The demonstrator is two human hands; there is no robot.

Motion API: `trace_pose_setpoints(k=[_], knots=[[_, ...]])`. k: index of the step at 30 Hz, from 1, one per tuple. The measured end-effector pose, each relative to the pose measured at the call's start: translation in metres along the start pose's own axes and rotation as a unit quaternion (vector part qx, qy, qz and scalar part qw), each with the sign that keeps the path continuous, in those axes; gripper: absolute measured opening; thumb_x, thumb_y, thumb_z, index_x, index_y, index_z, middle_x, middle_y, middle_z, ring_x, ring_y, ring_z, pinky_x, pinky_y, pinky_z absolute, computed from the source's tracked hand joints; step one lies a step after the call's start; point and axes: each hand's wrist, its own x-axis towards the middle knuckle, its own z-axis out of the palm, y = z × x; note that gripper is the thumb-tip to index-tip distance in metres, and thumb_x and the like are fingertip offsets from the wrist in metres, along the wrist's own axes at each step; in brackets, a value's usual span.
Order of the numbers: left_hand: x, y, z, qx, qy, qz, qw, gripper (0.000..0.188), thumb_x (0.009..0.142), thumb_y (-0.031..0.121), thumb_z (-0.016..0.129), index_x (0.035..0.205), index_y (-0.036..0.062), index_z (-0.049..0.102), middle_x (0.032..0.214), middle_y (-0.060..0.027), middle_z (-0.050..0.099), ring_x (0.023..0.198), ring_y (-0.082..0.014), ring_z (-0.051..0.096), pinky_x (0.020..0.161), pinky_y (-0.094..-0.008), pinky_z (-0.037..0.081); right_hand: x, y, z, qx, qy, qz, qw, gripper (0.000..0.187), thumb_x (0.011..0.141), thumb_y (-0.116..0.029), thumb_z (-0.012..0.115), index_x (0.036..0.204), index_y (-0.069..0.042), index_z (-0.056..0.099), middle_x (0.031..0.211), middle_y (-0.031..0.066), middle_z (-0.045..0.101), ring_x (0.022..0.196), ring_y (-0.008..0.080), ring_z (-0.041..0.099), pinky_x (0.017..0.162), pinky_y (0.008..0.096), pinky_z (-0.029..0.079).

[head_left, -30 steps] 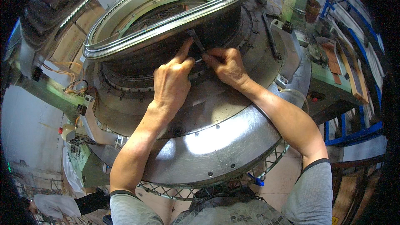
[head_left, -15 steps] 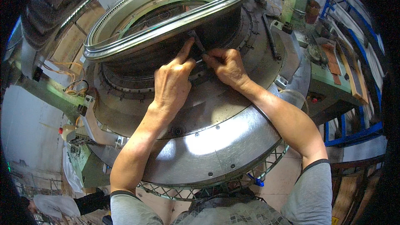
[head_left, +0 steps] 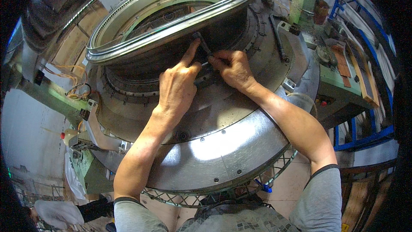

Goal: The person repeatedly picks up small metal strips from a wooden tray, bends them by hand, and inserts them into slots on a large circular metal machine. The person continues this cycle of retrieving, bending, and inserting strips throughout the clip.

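Note:
My right hand [head_left: 234, 69] pinches the near end of a narrow, flat metal strip-like tool [head_left: 204, 45] between thumb and fingers. The tool slants up and away, its far end against the dark side wall [head_left: 171, 52] of a large round metal part, just under the bright grooved rim [head_left: 180, 35]. From the left, my left hand [head_left: 177, 87] reaches in with its index finger stretched out. That fingertip touches the tool's far end, while the other fingers are partly curled and grip nothing I can see. The exact contact at the tool's tip is too small to make out.
A wide round metal table [head_left: 223, 157] carries the part. Clamp blocks [head_left: 288, 85] and a dark bar [head_left: 279, 38] sit on the right. A green bench [head_left: 339, 75] with wooden pieces and a blue rack [head_left: 365, 139] stand farther right. Another person [head_left: 58, 213] is at lower left.
Both hands and the tool keep nearly the same position against the wall. The other person at lower left has shifted slightly.

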Motion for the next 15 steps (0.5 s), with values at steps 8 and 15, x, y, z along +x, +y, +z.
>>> trace_pose_setpoints(k=[8, 15], knots=[[0.0006, 0.0019, -0.0006, 0.006, -0.016, -0.007, 1.0, 0.016, 0.067, -0.011, 0.06, 0.079, -0.002, 0.066, 0.15, -0.0143, 0.049, 0.083, -0.0391, 0.073, 0.072, -0.0424, 0.063, 0.0006, -0.0008, 0.0, -0.015, 0.005, -0.011, 1.0, 0.024, 0.089, -0.026, 0.071, 0.093, -0.003, 0.077, 0.083, 0.0239, 0.07, 0.069, 0.0328, 0.071, 0.065, 0.0402, 0.053], [0.0012, 0.0018, 0.0001, 0.012, -0.02, -0.005, 1.0, 0.018, 0.069, -0.01, 0.061, 0.082, -0.0006, 0.068, 0.15, -0.0137, 0.048, 0.085, -0.0375, 0.073, 0.073, -0.0419, 0.063, 0.0009, -0.0011, 0.0005, -0.029, 0.011, -0.005, 1.0, 0.025, 0.088, -0.027, 0.071, 0.094, -0.003, 0.077, 0.084, 0.0244, 0.069, 0.074, 0.0357, 0.072, 0.067, 0.0416, 0.054]])
